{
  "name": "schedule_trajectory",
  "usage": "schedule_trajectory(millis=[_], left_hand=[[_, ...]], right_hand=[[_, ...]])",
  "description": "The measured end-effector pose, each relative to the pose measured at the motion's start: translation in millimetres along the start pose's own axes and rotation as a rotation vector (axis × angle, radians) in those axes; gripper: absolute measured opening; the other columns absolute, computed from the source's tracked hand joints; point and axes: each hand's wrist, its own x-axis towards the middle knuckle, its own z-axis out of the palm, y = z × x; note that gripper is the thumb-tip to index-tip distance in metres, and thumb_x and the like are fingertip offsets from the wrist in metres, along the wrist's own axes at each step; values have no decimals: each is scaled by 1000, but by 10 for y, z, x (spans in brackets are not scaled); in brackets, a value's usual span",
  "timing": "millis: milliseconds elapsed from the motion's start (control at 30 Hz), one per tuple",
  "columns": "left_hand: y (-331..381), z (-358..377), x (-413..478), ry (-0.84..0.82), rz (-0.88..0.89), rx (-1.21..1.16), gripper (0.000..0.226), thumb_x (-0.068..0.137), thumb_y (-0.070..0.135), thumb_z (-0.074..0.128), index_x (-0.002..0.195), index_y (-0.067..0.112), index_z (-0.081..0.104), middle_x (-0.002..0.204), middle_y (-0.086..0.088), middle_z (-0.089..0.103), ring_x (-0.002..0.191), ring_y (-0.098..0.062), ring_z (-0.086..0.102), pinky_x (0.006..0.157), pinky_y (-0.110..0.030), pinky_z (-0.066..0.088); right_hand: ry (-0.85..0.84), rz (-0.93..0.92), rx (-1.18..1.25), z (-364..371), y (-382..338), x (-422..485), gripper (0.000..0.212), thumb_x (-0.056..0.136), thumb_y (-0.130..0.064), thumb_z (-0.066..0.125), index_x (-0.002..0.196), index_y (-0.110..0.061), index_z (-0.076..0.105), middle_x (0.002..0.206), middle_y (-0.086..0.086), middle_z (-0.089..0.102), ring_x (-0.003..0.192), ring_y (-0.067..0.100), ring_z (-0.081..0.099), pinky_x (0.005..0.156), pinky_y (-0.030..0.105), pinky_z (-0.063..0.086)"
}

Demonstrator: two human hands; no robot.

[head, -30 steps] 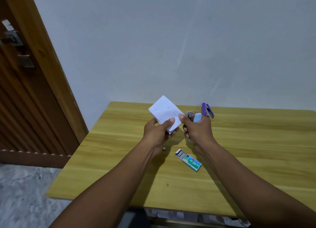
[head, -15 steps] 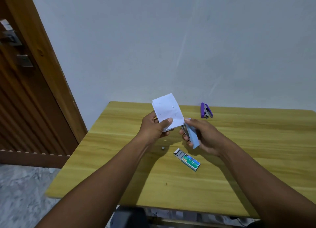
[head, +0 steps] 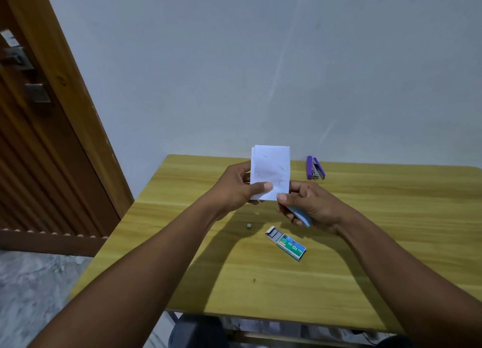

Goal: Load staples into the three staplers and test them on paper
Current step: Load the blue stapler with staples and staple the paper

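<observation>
Nearest on the table (head: 391,243) lay the open staple box (head: 285,243), and just left of it and a little farther a small loose bit of staples (head: 248,225); neither had shifted over the last second.

Above them the right hand (head: 313,207) was curled round the blue stapler (head: 300,214). A second before, it had held that stapler up beside the paper. Since then it had drawn the stapler down and away, so the stapler sat low in the palm, pointing near and right. The thumb had come up to the sheet's lower right corner, but I could not tell whether it touched.

The left hand (head: 234,188) pinched the paper (head: 271,173) with its thumb across the lower front. It had turned the sheet from a tilt to nearly upright, facing the camera. A few short thin marks showed on it, probably staples, though they were too small to be sure.

This looked like a check of the blue stapler's test, with the press itself done.

Farther off, near the table's far edge, the purple stapler (head: 315,168) lay untouched and hinged open. No third stapler was in view, so at least one more remained to load or test.
</observation>
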Motion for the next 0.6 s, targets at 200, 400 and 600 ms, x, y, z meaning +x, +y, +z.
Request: schedule_trajectory(millis=[200,400,600], left_hand=[[-118,1,62,173,-45,-16,21,94,9,68,115,8,71,106,-18,75,75,-25,70,61,-30,55],[-483,-274,97,608,-209,109,51,89,18,74,132,12,46,111,-18,68,84,-31,71,66,-35,56],[-820,-411,32,741,-222,715,37,96,28,58,129,21,45,115,-11,60,107,-36,57,72,-36,42]], right_hand=[[135,-51,-202,33,21,42,26,88,-33,75,103,-12,71,79,7,70,62,21,50,50,28,43],[488,205,-546,-336,207,290,23,84,-26,73,91,-5,67,85,10,63,75,24,59,61,33,47],[725,186,-873,-456,305,632,42,82,-39,73,109,-10,61,109,8,64,96,29,59,74,36,45]])
